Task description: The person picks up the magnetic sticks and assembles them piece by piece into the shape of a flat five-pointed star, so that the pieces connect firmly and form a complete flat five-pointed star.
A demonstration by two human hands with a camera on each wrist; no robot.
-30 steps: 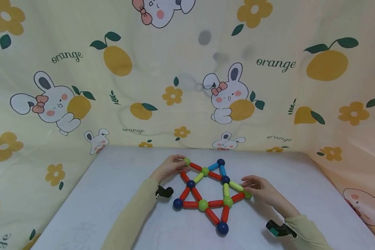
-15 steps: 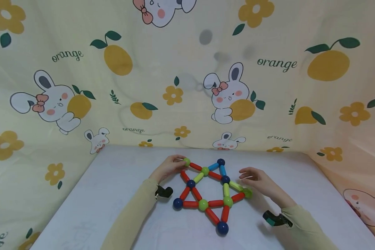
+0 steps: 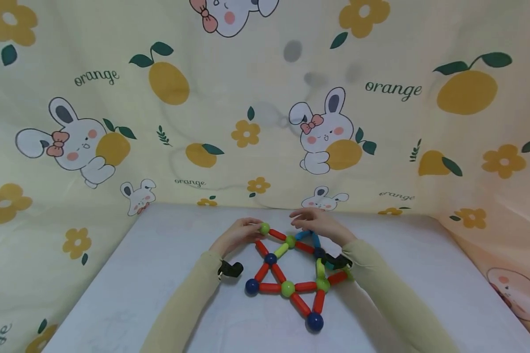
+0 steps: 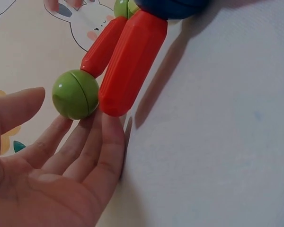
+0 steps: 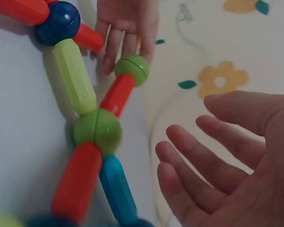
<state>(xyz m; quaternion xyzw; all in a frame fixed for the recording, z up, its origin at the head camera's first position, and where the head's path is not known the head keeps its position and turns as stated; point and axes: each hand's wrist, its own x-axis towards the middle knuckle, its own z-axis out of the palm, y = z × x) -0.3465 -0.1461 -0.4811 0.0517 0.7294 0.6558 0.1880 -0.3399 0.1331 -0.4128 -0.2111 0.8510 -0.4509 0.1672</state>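
A flat star-like frame of magnetic rods and balls lies on the table. My left hand (image 3: 236,236) is at its far left point. In the left wrist view its fairly straight fingers touch a green ball (image 4: 75,94) and the free end of a red rod (image 4: 132,66), while the thumb stands apart. My right hand (image 3: 322,224) hovers near the far point, by the blue rods (image 3: 304,235), holding nothing. From the right wrist, its fingers (image 5: 194,156) look spread and relaxed, beside another green ball (image 5: 98,131). The right sleeve and wrist camera partly cover the frame's right side.
The white table (image 3: 159,294) runs back to a patterned cloth (image 3: 247,98) hung behind it. A dark blue ball (image 3: 314,322) marks the frame's near point, another blue ball (image 3: 252,286) its left corner. Wrist cameras sit on both forearms.
My right hand has left the green ball at the right point and moved left and away, over to the far blue rods. The left hand has stayed at the left point.
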